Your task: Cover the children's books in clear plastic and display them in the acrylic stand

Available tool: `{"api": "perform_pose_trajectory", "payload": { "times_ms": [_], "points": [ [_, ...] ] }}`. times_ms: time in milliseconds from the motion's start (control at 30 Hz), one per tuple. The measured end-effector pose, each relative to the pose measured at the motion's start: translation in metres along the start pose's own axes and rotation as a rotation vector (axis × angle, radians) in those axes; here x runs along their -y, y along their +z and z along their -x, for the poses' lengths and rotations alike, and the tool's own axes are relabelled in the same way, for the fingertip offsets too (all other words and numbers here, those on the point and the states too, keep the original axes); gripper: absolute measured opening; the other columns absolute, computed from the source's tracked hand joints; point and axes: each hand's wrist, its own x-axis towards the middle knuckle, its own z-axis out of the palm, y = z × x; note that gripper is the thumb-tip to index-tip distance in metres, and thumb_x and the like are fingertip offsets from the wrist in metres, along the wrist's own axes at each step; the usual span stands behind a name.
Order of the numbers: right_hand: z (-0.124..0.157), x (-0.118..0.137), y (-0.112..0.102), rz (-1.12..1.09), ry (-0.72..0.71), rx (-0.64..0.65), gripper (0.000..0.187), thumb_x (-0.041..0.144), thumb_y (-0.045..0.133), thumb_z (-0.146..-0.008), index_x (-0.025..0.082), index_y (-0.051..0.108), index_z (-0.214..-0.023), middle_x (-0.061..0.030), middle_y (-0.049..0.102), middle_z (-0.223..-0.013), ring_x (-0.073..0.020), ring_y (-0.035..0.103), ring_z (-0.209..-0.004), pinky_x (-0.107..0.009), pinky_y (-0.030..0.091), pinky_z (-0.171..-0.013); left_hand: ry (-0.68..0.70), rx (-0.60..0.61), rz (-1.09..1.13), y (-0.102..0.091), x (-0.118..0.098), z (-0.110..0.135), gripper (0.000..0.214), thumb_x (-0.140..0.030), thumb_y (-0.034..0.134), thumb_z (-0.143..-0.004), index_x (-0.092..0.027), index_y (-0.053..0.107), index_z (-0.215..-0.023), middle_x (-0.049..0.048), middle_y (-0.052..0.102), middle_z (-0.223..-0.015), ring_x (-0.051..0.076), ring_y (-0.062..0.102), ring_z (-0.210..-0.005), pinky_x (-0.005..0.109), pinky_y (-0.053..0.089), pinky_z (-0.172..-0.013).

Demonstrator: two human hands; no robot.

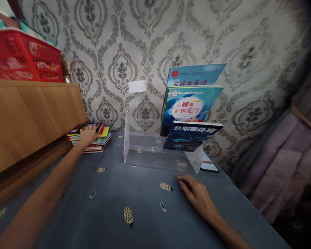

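Note:
My left hand (88,135) reaches to the far left and lies on a pile of books (97,148) by the wooden cabinet. Its fingers are stretched over the dark top book (77,129). On the cloth in front of a clear plastic book rack (142,157), my right hand (195,192) rests with fingers loosely bent and nothing in them. Books lean at the rack's right side: a dark blue one (189,136) in front, a teal one with a white oval (207,100) behind it, and a light blue one (197,72) at the back.
A phone (209,163) lies behind the rack's right end. The wooden cabinet (36,121) bounds the left side, with a red basket (28,55) on top. A patterned wall (114,41) closes off the back; a curtain (280,166) hangs at right.

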Motion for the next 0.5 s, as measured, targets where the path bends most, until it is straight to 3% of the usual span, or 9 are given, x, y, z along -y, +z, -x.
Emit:
{"api": "perform_pose_trajectory", "payload": {
  "times_ms": [233,500],
  "points": [
    [0.002,0.005,-0.002,0.015,0.001,0.012,0.03,0.039,0.046,-0.087,0.024,0.072,-0.09,-0.0081,0.076,-0.089,-0.0254,0.072,-0.077,-0.037,0.058,-0.073,0.046,-0.061,0.004,-0.007,-0.007,0.011,0.037,-0.026,0.037,-0.097,-0.012,0.065,-0.117,0.0249,0.061,-0.124,0.04,0.054,-0.12,0.059,0.04,-0.097],
    [0.002,0.005,-0.002,0.04,-0.019,0.027,0.033,0.037,0.043,-0.088,0.022,0.072,-0.093,-0.0088,0.076,-0.089,-0.0246,0.071,-0.079,-0.035,0.056,-0.074,0.037,-0.171,0.329,-0.016,0.003,0.062,0.022,-0.023,0.047,-0.089,-0.013,0.064,-0.1,0.0224,0.064,-0.12,0.039,0.053,-0.124,0.062,0.033,-0.108]
  ]
}}
